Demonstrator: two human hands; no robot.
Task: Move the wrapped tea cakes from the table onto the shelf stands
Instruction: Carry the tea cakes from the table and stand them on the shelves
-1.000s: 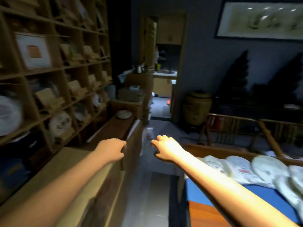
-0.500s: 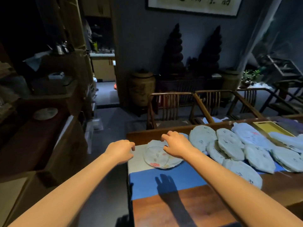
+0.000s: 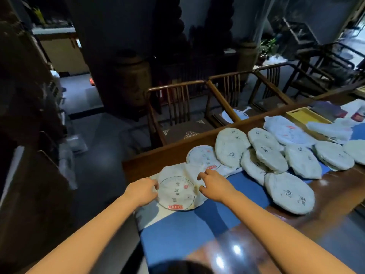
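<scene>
A round tea cake (image 3: 175,194) in white paper with red stamps lies at the left end of the wooden table (image 3: 158,157), partly on a blue cloth (image 3: 246,191). My left hand (image 3: 141,191) holds its left rim with curled fingers. My right hand (image 3: 214,186) grips its right rim, thumb and fingers bent over the wrapper. A second stamped cake (image 3: 203,155) lies just behind. Several more wrapped cakes (image 3: 289,194) overlap along the table to the right. The shelf stands are out of view.
Wooden chairs (image 3: 177,107) stand against the table's far side. A big brown jar (image 3: 132,80) sits by the dark wall. A yellow tray (image 3: 304,115) and loose wrappers lie at the far right. Dark furniture fills the left, with floor between it and the table.
The view has swung from the shelves on the left round to the table. Both hands have come onto the nearest tea cake, one at each side of its rim.
</scene>
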